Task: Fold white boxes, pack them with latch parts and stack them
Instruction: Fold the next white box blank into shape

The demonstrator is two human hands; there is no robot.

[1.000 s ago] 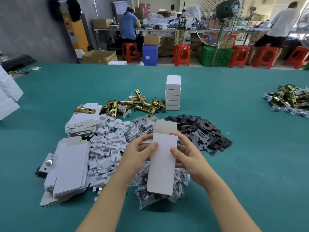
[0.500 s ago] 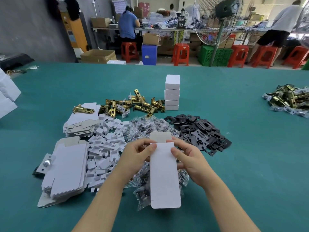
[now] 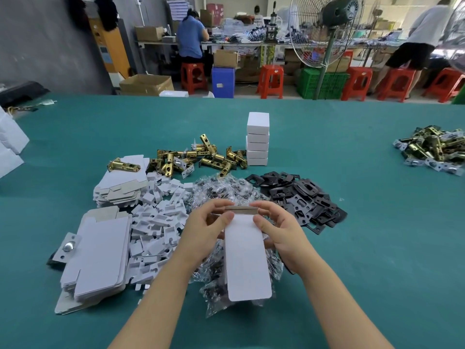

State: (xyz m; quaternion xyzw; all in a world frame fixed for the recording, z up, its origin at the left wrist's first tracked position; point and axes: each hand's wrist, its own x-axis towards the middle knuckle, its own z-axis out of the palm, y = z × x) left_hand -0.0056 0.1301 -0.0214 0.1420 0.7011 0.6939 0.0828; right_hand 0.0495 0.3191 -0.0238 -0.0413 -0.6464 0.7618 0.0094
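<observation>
Both hands, left hand (image 3: 206, 225) and right hand (image 3: 279, 226), pinch the white box blank (image 3: 247, 258) at its far flap, just above the bagged parts (image 3: 221, 190), grip narrow, apparently to crease it.

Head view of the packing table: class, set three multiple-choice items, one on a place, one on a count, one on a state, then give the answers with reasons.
1. Where does the stack of folded white boxes stand?
A. right of the brass latch pile
B. on the flat box blanks
C. on a red stool

2. How many boxes are in that stack?
A. two
B. five
C. nine

3. What state is the white box blank in the hands in?
A. closed and packed
B. torn in half
C. still open, top flap being bent

Answers: 1 A, it stands just right of the latches. 2 B, five layers show. 3 C, the left hand and right hand pinch it at the bent flap.
</observation>
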